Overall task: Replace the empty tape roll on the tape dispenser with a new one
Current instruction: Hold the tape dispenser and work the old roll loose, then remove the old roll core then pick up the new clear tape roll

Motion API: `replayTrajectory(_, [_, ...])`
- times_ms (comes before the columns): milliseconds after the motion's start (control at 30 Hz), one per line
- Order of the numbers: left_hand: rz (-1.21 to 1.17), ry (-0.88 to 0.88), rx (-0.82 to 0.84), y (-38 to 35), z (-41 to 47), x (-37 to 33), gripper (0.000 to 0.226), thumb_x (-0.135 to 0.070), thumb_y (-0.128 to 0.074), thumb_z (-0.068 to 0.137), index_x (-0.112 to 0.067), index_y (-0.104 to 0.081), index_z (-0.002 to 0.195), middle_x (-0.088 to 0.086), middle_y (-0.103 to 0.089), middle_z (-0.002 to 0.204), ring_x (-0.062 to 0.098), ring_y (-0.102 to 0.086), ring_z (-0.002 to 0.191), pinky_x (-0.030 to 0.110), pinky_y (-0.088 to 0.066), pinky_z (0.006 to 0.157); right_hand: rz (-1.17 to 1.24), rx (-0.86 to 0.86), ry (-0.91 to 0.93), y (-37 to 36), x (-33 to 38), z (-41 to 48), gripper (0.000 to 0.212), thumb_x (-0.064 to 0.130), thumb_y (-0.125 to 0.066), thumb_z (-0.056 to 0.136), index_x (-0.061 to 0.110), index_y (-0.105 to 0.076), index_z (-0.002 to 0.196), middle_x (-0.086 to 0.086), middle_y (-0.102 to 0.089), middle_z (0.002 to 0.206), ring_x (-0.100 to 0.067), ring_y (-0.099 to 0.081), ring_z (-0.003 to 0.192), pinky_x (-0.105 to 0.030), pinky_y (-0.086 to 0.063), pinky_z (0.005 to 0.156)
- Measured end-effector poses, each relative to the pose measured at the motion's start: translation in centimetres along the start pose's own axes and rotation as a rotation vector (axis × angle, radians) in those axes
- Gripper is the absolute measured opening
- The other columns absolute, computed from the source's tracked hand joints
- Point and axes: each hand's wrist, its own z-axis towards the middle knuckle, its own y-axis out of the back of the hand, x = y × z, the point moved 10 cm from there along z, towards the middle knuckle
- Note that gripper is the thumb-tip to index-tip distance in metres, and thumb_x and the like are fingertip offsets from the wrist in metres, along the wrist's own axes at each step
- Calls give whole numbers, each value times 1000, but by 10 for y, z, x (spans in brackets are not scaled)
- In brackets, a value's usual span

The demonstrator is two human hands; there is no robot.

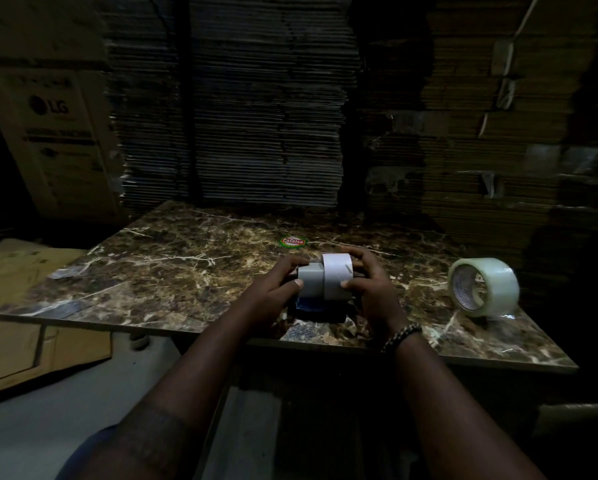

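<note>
White empty roll on grey dispenser

Both hands grip a tape dispenser near the front edge of the marble tabletop: the left hand clasps its grey side, and the right hand wraps around the white empty roll mounted on it. A full clear tape roll stands on edge near the tabletop's right edge, well apart from the hands. A round sticker lies flat on the tabletop just behind them.

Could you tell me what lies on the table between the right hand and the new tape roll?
Nothing: in the head view, only bare marble tabletop separates the right hand from the new tape roll, which stands on edge by itself.
</note>
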Motion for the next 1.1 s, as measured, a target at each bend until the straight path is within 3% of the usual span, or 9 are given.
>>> replayTrajectory(100, [-12,2,-14,2,0,0,42,-40,-49,88,-45,-58,129,6,-64,132,29,-63,117,52,-54,96,9,-48,-1,5,7,-4,67,3,-52,60,14,-60,126,-13,-65,114,-27,-65,90,-30,-55,59])
replayTrajectory(267, [-77,29,-26,1,1,2,39,-33,-45,91,-45,-60,124,9,-62,125,39,-62,106,39,-49,78,-8,-130,-24,15,6,-6,56,-18,-48,78,13,-57,124,-11,-63,112,-27,-63,87,-36,-56,58])
replayTrajectory(367, [-157,52,-45,2,1,2,40,-26,-42,90,-43,-64,119,13,-60,126,43,-60,105,39,-44,76,-17,-166,-44,19,5,-8,58,-20,-47,81,15,-52,126,-10,-57,116,-30,-62,88,-38,-58,54])
replayTrajectory(500, [-225,34,-97,6,-2,-4,43,-17,-38,86,-33,-66,114,8,-64,117,24,-60,98,26,-49,68,-37,-186,-52,20,7,-9,57,-22,-47,84,19,-48,123,-6,-53,114,-32,-62,89,-44,-62,52])
replayTrajectory(600, [-213,35,-126,11,-3,-4,38,-15,-40,87,-28,-63,114,8,-65,113,23,-59,92,19,-49,62,-73,-180,-42,18,8,-9,60,-21,-50,85,26,-47,121,2,-52,110,-28,-63,89,-54,-65,59])
replayTrajectory(700, [-110,37,-113,14,-3,-1,34,-32,-51,84,-37,-59,117,5,-68,118,27,-64,98,35,-52,74,-102,-168,-22,15,7,-9,64,-17,-58,81,33,-49,120,-5,-53,118,-32,-66,92,-64,-63,65])
replayTrajectory(767, [-27,12,-93,14,-4,-4,43,-43,-68,85,-35,-53,124,0,-69,122,22,-70,105,37,-59,81,-158,-170,15,11,9,-10,68,-6,-64,73,45,-52,116,-10,-49,128,-39,-66,99,-63,-63,61])
replayTrajectory(900, [43,-4,-96,16,-4,-5,72,-24,-91,79,-30,-41,132,-4,-63,129,12,-71,108,28,-63,83,-310,-190,87,8,14,-10,81,-3,-66,67,70,-52,100,1,-43,132,-34,-62,106,-54,-66,62])
replayTrajectory(1100, [3,70,-186,26,-9,-4,58,-21,-81,80,-29,-43,124,0,-60,111,19,-69,94,43,-66,73,-443,-262,107,16,16,-11,81,-16,-68,63,31,-61,127,9,-45,129,-27,-57,112,-48,-66,73])
